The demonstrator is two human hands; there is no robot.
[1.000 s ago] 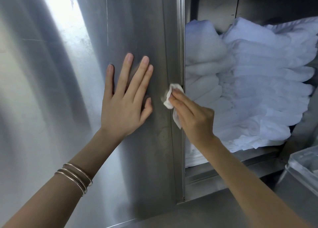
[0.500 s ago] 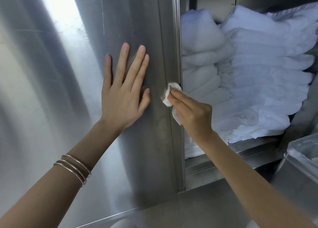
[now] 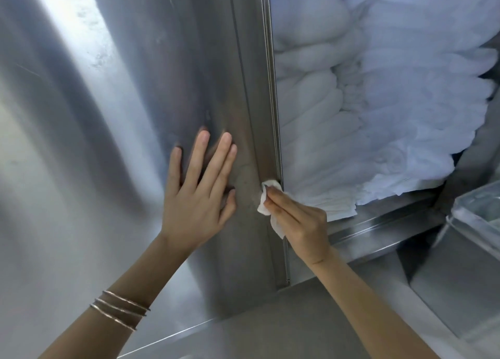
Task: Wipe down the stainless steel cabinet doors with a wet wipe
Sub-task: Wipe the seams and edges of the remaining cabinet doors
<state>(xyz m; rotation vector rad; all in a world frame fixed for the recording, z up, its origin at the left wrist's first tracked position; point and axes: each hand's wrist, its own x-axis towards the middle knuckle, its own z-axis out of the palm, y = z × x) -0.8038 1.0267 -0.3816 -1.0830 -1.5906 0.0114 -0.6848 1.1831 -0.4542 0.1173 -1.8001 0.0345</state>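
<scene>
Right hand (image 3: 297,219): pinching the wet wipe (image 3: 266,205) between thumb and curled fingertips, pressing it to the cabinet door's (image 3: 162,88) right edge.
Wet wipe: sitting lower on that edge than half a second ago, now level with the bottom of the folded white linen (image 3: 378,101).
Left hand (image 3: 197,196): lying flat on the door face just left of the wipe, fingers straight, also lower than before.
Left wrist: wearing thin bangles (image 3: 119,310).
Far right: a metal bin (image 3: 473,250) is standing below the open shelf.

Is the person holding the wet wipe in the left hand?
No: the right hand pinches the wet wipe, while the left hand lies flat on the cabinet door.
</scene>
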